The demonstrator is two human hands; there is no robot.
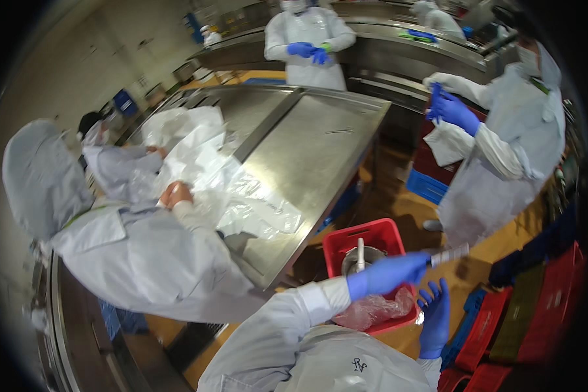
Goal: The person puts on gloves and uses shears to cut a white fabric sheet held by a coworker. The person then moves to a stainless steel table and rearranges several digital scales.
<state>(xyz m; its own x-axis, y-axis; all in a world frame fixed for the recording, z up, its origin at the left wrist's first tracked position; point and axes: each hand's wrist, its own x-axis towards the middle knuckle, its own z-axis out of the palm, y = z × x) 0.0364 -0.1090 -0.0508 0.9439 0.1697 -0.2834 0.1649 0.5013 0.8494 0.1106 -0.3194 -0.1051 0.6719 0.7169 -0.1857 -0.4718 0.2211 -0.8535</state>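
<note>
My left hand (393, 273), in a blue glove, reaches across in front of me above a red crate (330, 247). Its fingers are closed on a slim object with a pale end (451, 255), dark where it meets the glove; motion blur hides its kind. Just below and to the right is my right hand (436, 320), also blue-gloved, with fingers apart and nothing visible in it. Inside the crate are a metal pot (375, 256), a white handle (360, 253) standing up from it, and a crumpled clear plastic bag (375, 312).
A steel table (326, 150) extends ahead, with white plastic sheeting (209, 170) at its left. Two people in white stand along that side; another person (307, 36) is at the far end. A blue-gloved person (503, 150) stands right. Stacked red crates (545, 313) line the lower right.
</note>
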